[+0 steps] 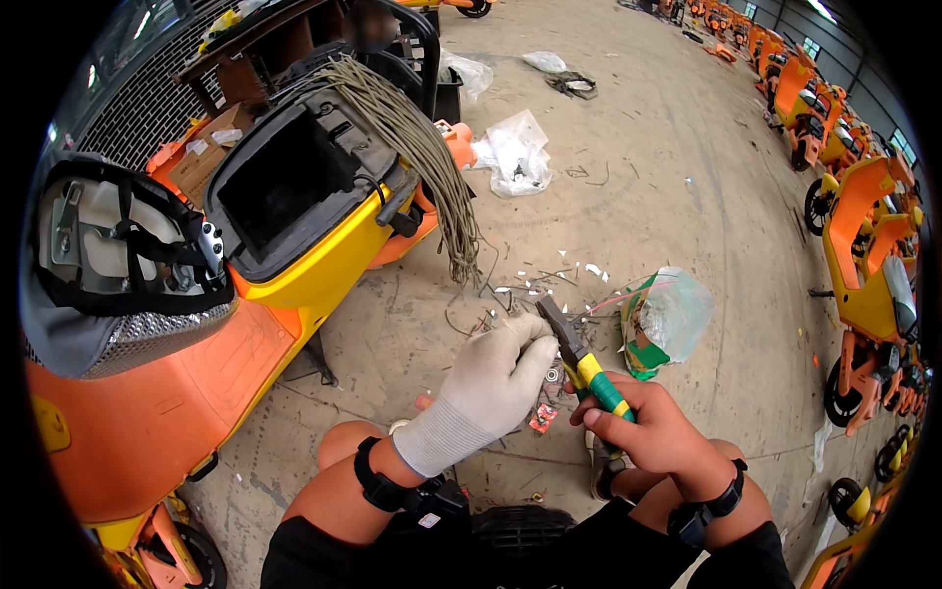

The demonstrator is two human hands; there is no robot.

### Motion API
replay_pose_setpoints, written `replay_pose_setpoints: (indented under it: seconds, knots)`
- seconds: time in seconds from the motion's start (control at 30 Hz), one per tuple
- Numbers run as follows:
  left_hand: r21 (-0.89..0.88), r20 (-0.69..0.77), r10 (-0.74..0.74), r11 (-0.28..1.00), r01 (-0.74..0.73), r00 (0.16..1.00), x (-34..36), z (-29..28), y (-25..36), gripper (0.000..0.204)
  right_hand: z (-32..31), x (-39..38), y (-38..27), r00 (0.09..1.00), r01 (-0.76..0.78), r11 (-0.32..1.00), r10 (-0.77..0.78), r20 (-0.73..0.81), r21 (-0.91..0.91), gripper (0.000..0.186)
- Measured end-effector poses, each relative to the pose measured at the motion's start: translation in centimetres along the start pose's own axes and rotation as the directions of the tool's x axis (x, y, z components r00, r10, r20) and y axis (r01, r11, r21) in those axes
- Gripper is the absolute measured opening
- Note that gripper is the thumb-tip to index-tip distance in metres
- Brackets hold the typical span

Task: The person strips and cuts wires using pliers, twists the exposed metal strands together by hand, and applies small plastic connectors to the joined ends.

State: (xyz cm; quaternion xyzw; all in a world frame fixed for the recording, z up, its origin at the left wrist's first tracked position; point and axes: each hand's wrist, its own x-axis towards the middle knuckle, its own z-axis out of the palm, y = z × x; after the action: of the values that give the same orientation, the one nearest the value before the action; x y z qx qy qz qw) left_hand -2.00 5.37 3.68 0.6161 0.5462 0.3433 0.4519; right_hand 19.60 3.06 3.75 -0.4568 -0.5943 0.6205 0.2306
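My left hand [479, 388], in a pale knit glove, has its fingers closed at the jaws of the pliers [587, 363], pinching something too small to make out. My right hand [643, 422], bare, grips the pliers by their green-and-yellow taped handles, with the metal jaws pointing up and left. Beyond the jaws lies a green-and-white bag [643, 348] with a clear plastic top, a thin pink strand reaching across it. Wire scraps and white bits [594, 268] are strewn on the concrete floor around my hands.
A yellow-and-orange scooter [167, 402] fills the left side, with an open black box [294, 187], a silver-lined bag [128, 334] and a bundle of cord [432, 187] on it. Plastic bags [515, 157] lie further back on the floor. Rows of orange scooters [849, 275] line the right side.
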Motion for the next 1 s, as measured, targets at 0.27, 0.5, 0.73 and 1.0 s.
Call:
replay_pose_setpoints:
  seconds: [0.27, 0.5, 0.73, 1.0]
  knots:
    - [-0.424, 0.145, -0.197, 0.873, 0.24, 0.97, 0.3, -0.2, -0.9, 0.018, -0.8, -0.1, 0.6, 0.995, 0.003, 0.999, -0.006, 0.099, 0.032, 0.019]
    - [-0.703, 0.41, -0.229, 0.537, 0.466, 0.883, 0.4, -1.4, -0.8, 0.015, -1.2, -0.1, 1.3, 0.994, 0.033, 0.998, -0.037, 0.106, 0.044, 0.019]
    - [-0.742, 0.484, -0.177, 0.436, 0.509, 0.857, 0.5, -1.4, -1.6, 0.018, -1.4, -0.2, 1.1, 0.989, 0.026, 0.997, -0.036, 0.146, 0.069, 0.022]
    - [-0.701, 0.416, -0.223, 0.539, 0.467, 0.882, 0.4, -1.0, -1.1, 0.016, -1.3, -0.2, 1.1, 0.987, -0.051, 0.99, 0.03, 0.155, 0.133, 0.021]
